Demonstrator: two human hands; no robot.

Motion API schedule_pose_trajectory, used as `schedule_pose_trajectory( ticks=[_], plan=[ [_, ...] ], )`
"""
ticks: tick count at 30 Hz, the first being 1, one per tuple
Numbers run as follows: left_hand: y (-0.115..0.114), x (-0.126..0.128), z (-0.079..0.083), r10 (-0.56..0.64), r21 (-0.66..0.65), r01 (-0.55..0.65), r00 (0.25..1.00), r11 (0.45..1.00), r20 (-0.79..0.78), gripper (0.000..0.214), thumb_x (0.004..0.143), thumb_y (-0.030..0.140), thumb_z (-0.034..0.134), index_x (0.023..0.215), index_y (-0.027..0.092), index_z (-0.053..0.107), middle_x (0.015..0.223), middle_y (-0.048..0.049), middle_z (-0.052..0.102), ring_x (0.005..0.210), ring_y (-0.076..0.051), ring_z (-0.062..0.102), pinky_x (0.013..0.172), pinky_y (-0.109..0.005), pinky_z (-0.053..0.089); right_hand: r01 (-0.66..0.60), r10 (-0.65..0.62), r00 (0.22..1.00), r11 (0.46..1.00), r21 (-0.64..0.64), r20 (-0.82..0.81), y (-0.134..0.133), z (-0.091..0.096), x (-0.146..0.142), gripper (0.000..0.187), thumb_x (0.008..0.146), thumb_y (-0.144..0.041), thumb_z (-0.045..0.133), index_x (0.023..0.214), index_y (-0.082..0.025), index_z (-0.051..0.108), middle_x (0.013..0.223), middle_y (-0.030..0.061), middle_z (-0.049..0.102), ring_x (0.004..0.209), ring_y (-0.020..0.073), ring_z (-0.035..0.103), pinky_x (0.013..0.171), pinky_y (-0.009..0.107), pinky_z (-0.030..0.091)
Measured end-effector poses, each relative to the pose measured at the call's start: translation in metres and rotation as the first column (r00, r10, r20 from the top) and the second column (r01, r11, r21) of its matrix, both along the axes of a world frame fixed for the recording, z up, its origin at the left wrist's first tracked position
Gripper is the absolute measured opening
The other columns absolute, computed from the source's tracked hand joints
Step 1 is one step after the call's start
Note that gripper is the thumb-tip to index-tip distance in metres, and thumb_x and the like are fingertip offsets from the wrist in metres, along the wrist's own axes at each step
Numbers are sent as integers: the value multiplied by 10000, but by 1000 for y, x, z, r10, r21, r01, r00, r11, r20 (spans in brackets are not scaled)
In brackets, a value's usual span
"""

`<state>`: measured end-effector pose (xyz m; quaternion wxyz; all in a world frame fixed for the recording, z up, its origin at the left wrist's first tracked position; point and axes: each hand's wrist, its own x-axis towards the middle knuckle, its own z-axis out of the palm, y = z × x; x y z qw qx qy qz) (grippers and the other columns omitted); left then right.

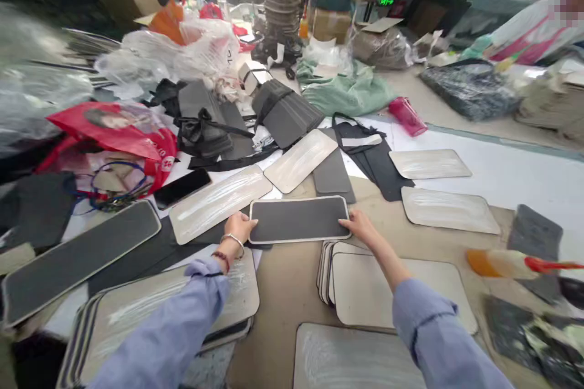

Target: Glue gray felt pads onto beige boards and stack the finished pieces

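Between my two hands is a dark grey rounded rectangular panel (298, 220) with a pale border. My left hand (241, 228) pinches its left end, and my right hand (360, 226) pinches the right end. Just beyond it lie two beige panels (221, 203) with whitish, glossy streaks. Under my left forearm is a stack of streaked beige panels (237, 292). A second stack of plain beige panels (360, 289) sits below my right hand, partly hidden by that arm.
At the right lie two more streaked panels (449, 209) and an orange-and-clear bottle (497, 262) with a red nozzle. A phone (182, 187), a red plastic bag (114, 134), bundled dark strips (287, 109) and a green cloth (344, 88) crowd the far side. Other people are across the table.
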<state>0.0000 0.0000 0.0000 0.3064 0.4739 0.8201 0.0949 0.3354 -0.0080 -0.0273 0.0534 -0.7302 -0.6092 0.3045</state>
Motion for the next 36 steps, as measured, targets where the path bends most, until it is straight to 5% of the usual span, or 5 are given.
schedule_pose_trajectory(
  ticks=[11, 22, 25, 30, 36],
  plan=[
    [-2, -1, -2, 27, 30, -28, 999, 999, 22, 233, 609, 272, 679, 555, 199, 464, 582, -3, 564, 637, -173, 558, 595, -265, 373, 49, -48, 998, 998, -28, 29, 0, 12, -5, 127, 718, -281, 610, 682, -160, 599, 728, 48, 652, 669, 152, 580, 558, 223, 371],
    [0, -12, -15, 49, 56, -52, 998, 997, 50, 213, 587, 252, 697, 736, 172, 567, 685, -23, 634, 696, -172, 599, 621, -250, 415, 80, -78, 997, 991, -104, 15, 5, 17, -7, 246, 721, -306, 598, 871, -113, 621, 764, 84, 664, 723, 195, 627, 629, 265, 438],
    [-4, -28, -7, 74, 87, -75, 997, 993, 21, 191, 602, 243, 682, 743, 173, 575, 705, -24, 642, 728, -171, 609, 654, -248, 427, 86, -82, 996, 990, -107, 44, 4, 14, -1, 322, 738, -318, 577, 972, -97, 596, 816, 105, 669, 764, 207, 633, 652, 276, 449],
    [-19, -81, 23, 225, 165, -209, 971, 964, -86, 170, 680, 199, 590, 845, 162, 576, 872, -82, 653, 905, -213, 603, 790, -286, 428, 8, -39, 969, 992, 129, 243, 7, 17, 0, 312, 795, -342, 484, 976, -116, 601, 918, 136, 660, 885, 256, 608, 735, 330, 433],
    [-29, -133, 25, 458, 175, -441, 885, 880, -76, 276, 625, 171, 608, 893, 111, 581, 898, -160, 655, 925, -284, 608, 773, -332, 455, -91, 72, 991, 980, 180, 110, 23, 41, -69, 227, 830, -272, 439, 890, -172, 634, 900, 81, 673, 850, 203, 613, 748, 281, 413]
  ],
)
